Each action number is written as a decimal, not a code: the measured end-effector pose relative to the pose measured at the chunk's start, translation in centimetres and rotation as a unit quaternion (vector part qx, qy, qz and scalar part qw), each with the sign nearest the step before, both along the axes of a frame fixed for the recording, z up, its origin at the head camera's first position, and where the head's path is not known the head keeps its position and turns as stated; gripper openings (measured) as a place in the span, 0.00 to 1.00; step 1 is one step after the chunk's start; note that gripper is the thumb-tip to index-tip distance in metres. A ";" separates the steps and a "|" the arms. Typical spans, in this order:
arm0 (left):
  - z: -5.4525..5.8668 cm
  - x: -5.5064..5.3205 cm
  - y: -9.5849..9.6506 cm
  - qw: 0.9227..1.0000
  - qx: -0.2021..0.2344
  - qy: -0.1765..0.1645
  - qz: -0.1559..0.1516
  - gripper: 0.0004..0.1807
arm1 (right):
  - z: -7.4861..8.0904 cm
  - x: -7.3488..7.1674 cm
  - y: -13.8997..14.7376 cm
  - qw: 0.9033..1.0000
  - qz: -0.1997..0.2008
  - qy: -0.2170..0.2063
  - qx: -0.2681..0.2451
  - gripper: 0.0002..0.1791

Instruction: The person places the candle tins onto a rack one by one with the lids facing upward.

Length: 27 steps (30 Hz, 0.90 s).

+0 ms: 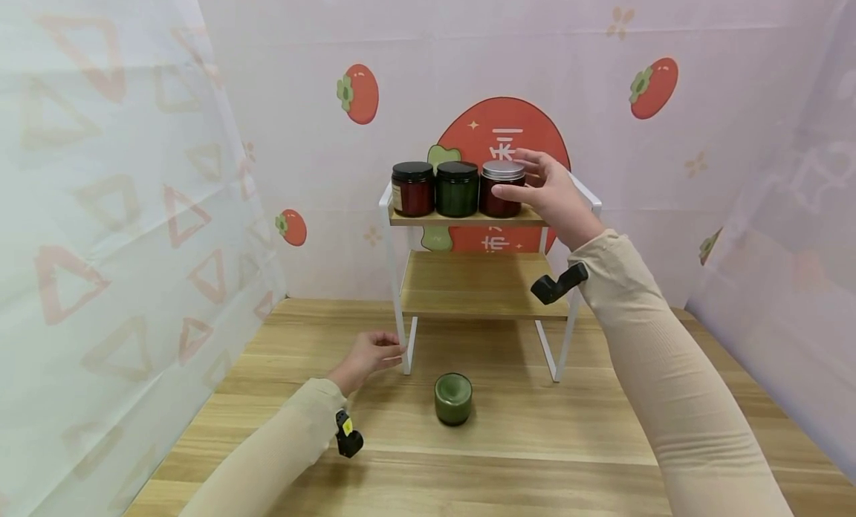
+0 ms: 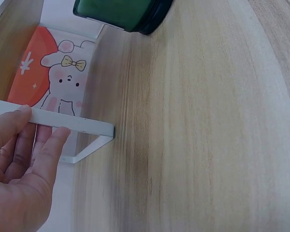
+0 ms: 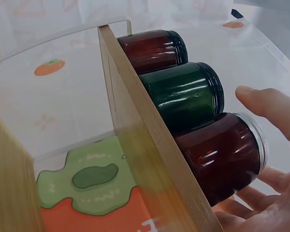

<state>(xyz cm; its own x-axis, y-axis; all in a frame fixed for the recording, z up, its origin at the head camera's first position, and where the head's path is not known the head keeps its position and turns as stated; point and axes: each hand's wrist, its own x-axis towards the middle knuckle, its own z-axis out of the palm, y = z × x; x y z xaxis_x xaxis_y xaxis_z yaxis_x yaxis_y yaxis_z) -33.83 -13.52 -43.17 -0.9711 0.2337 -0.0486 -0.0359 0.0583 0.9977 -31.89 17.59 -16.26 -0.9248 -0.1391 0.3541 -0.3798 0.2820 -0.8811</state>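
Observation:
A two-tier wooden shelf (image 1: 475, 283) with white metal legs stands on the table. On its upper board sit a dark red jar (image 1: 416, 194) with a black lid, a green jar (image 1: 458, 194) with a black lid, and a dark red jar (image 1: 501, 199) with a silver lid. My right hand (image 1: 551, 197) is spread around the silver-lidded jar; its thumb stands off the glass in the right wrist view, the fingers partly hidden behind. Low on the shelf's left side, my left hand (image 1: 369, 357) pinches the white leg (image 2: 72, 122).
Another green jar (image 1: 453, 402) stands upside down on the wooden table (image 1: 508, 457), in front of the shelf, its dark lid downward. The lower board (image 1: 475, 283) lies beneath the jars. Printed cloth walls (image 1: 321, 160) enclose the back and sides.

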 end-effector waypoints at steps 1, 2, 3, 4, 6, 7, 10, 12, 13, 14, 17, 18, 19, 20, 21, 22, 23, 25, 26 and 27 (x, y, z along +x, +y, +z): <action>0.0 0.0 0.0 1.000 0.000 0.000 0.000 0.08 | 0.0 0.1 0.0 1.000 0.000 0.002 -0.001 0.44; 0.0 0.0 0.0 1.000 0.001 0.000 0.001 0.08 | 0.0 0.1 0.0 1.000 0.000 0.004 -0.004 0.44; -0.1 -0.1 0.0 1.000 0.000 0.000 0.000 0.08 | 0.0 0.2 0.1 1.000 -0.002 0.007 -0.005 0.44; -0.1 -0.1 0.0 1.000 0.000 0.000 -0.001 0.08 | 0.0 0.3 0.1 1.000 -0.003 0.010 -0.007 0.44; -0.2 -0.1 0.0 1.000 0.000 0.001 -0.002 0.08 | 0.0 0.5 0.2 1.000 -0.005 0.017 -0.013 0.43; -0.2 -0.2 0.0 1.000 0.001 0.000 -0.002 0.07 | 0.0 0.6 0.2 1.000 -0.005 0.021 -0.018 0.43; -0.3 -0.2 0.0 1.000 0.003 -0.002 0.001 0.07 | -0.1 0.8 0.4 0.999 -0.001 0.035 -0.029 0.42; -0.3 -0.2 0.0 1.000 0.004 -0.003 0.002 0.07 | -0.2 0.9 0.6 0.998 0.002 0.048 -0.034 0.42; -0.2 -0.2 0.0 1.000 0.006 -0.005 0.003 0.07 | -0.2 1.0 0.7 0.998 0.002 0.054 -0.033 0.42; -0.2 -0.2 0.0 1.000 0.006 -0.005 0.004 0.07 | -0.2 1.1 0.7 0.998 0.002 0.060 -0.032 0.43; -0.1 -0.2 0.0 1.000 0.007 -0.005 0.004 0.07 | -0.2 1.7 0.9 0.997 -0.002 0.075 -0.027 0.44; -0.1 -0.1 0.0 1.000 0.006 -0.004 0.003 0.07 | -0.1 1.9 1.0 0.997 -0.003 0.079 -0.024 0.44; 0.0 -0.1 0.0 1.000 0.007 -0.004 0.003 0.07 | -0.1 2.2 1.0 0.996 -0.004 0.083 -0.023 0.44; 0.0 -0.1 0.0 1.000 0.007 -0.004 0.004 0.07 | -0.1 2.4 1.1 0.996 -0.003 0.087 -0.025 0.44; 0.0 -0.1 0.0 1.000 0.006 -0.004 0.004 0.07 | -0.1 2.7 1.1 0.995 0.000 0.093 -0.028 0.44; 0.0 -0.1 0.0 1.000 0.005 -0.003 0.003 0.07 | -0.1 3.0 1.1 0.995 0.003 0.098 -0.035 0.44; 0.0 -0.1 -0.1 1.000 0.004 -0.002 0.002 0.07 | -0.2 3.3 1.1 0.994 0.008 0.104 -0.043 0.43; 0.0 -0.1 -0.1 1.000 0.004 -0.002 0.001 0.07 | -0.3 4.0 1.2 0.991 0.020 0.113 -0.065 0.42; 0.0 -0.1 -0.1 1.000 0.004 -0.002 0.000 0.07 | -0.4 4.4 1.2 0.989 0.030 0.119 -0.079 0.42; -0.1 -0.1 -0.1 1.000 0.002 0.000 -0.001 0.07 | -0.5 4.7 1.2 0.987 0.039 0.124 -0.089 0.42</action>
